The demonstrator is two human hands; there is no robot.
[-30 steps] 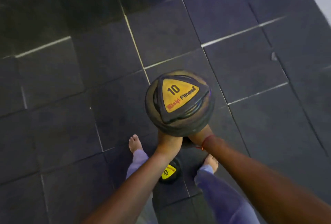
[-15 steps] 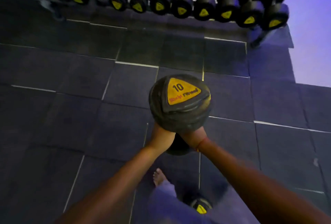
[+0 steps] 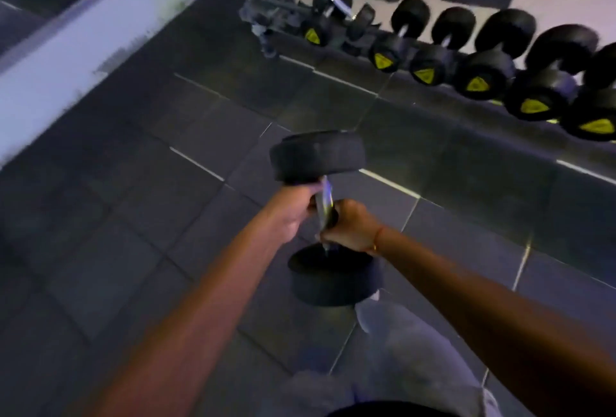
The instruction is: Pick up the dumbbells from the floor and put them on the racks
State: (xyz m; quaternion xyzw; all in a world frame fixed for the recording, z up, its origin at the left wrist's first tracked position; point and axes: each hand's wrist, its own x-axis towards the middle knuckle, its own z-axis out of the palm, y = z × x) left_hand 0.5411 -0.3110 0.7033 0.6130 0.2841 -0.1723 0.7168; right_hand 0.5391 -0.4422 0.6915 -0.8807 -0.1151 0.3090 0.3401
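Dumbbell [image 3: 316, 156] at frame centre, held nearly upright above the floor [image 3: 133, 216]. Left hand [image 3: 293, 213] and right hand [image 3: 350, 226] both wrapped around its metal handle. Rack [image 3: 466, 63] of dumbbells, upper right.

Two hands hold one big black dumbbell [image 3: 318, 158] by its shiny bar in the middle of the frame: left hand [image 3: 293, 213], right hand [image 3: 350, 226]. More dumbbells [image 3: 480, 78] sit in a row at the upper right.
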